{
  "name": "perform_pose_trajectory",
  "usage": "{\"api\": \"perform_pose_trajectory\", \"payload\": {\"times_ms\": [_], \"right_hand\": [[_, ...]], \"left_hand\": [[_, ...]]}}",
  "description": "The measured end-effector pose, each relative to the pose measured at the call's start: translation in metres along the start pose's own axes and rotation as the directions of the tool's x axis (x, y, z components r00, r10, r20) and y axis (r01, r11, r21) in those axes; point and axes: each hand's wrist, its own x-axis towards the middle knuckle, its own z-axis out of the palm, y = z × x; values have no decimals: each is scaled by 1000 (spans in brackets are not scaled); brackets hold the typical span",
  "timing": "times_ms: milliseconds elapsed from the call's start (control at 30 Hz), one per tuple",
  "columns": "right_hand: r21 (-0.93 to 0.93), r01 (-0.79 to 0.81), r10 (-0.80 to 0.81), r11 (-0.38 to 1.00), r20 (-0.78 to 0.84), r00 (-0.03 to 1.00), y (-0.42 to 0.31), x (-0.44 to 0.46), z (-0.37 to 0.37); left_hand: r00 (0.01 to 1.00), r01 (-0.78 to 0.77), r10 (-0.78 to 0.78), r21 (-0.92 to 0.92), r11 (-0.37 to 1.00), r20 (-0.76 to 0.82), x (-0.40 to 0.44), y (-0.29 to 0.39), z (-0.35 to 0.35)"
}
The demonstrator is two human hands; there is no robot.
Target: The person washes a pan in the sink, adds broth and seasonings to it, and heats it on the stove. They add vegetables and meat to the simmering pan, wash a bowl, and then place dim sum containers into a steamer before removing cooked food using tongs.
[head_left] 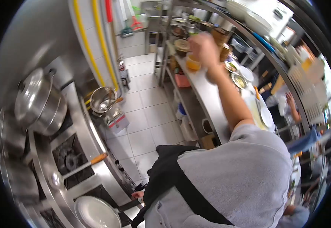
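Note:
My right arm stretches across to the steel counter, and my right hand [203, 47] is smeared by motion. It is over the counter beside an orange-yellow container [193, 62] and a lidded round pot [182, 45]. Whether its fingers hold anything cannot be made out. Low in the view, my left hand [137, 194] shows only in part past my black apron. It is closed at the dark handle of a wide, pale-looking pan [98, 213] on the stove. A ladle [78, 170] with a wooden handle lies across the burner grates.
Large steel pots [40, 102] stand along the stove's far side. A strainer [103, 100] hangs off its end. Small bowls of food [238, 81] line the counter, with stacked plates [256, 23] on the shelf above. A person's hand [290, 100] shows beyond the shelving.

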Motion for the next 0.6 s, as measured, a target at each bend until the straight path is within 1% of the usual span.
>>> {"api": "perform_pose_trajectory", "payload": {"times_ms": [33, 67, 100, 133, 167, 200, 267, 300, 367, 400, 433, 467, 500, 533, 567, 600], "right_hand": [[-363, -362, 333, 859, -141, 932, 100, 14, -58], [-609, -433, 409, 664, -188, 893, 125, 11, -102], [-621, -527, 651, 579, -36, 758, 170, 16, -130], [-695, -543, 699, 471, -82, 711, 208, 13, -148], [-752, -505, 794, 423, 39, 607, 226, 15, -161], [-711, -502, 815, 493, 176, 552, 244, 8, -172], [-603, -485, 723, 633, 236, 650, 262, 1, -183], [-610, -492, 732, 622, 229, 642, 273, -2, -188], [-594, -431, 694, 679, 328, 641, 291, -1, -174], [-556, -390, 643, 734, 385, 662, 297, 3, -176], [-581, -354, 621, 733, 359, 697, 299, 4, -172], [-605, -320, 595, 729, 329, 733, 270, 12, -179], [-364, -445, 557, 818, 312, 769, 234, 15, -179], [-92, -524, 527, 846, 286, 800, 191, 13, -172], [389, -720, 579, 575, 429, 694, 147, 5, -158], [524, -763, 365, 378, 673, 644, 123, -6, -130]], "left_hand": [[999, 33, -35, 60, 998, 34, 2, -5, 20], [998, 41, -45, 81, 996, 43, 3, -10, 29], [997, 51, -55, 98, 994, 47, 3, -13, 37], [997, 56, -62, 107, 993, 54, 3, -13, 43], [996, 58, -65, 128, 990, 53, 2, -15, 50], [996, 57, -66, 140, 988, 58, 2, -17, 57], [996, 59, -70, 162, 985, 58, -1, -18, 61], [996, 60, -71, 168, 984, 61, 1, -20, 62], [997, 54, -64, 178, 983, 53, 1, -21, 50], [998, 44, -51, 171, 984, 40, 1, -21, 41], [998, 40, -46, 170, 985, 36, 0, -19, 34], [999, 35, -40, 159, 987, 27, -2, -17, 27], [999, 30, -34, 148, 988, 27, -3, -19, 22], [999, 24, -26, 133, 991, 19, -4, -18, 15], [1000, 15, -16, 117, 993, 11, -6, -19, 4], [1000, 7, -8, 101, 995, 6, -9, -18, -3]]}}
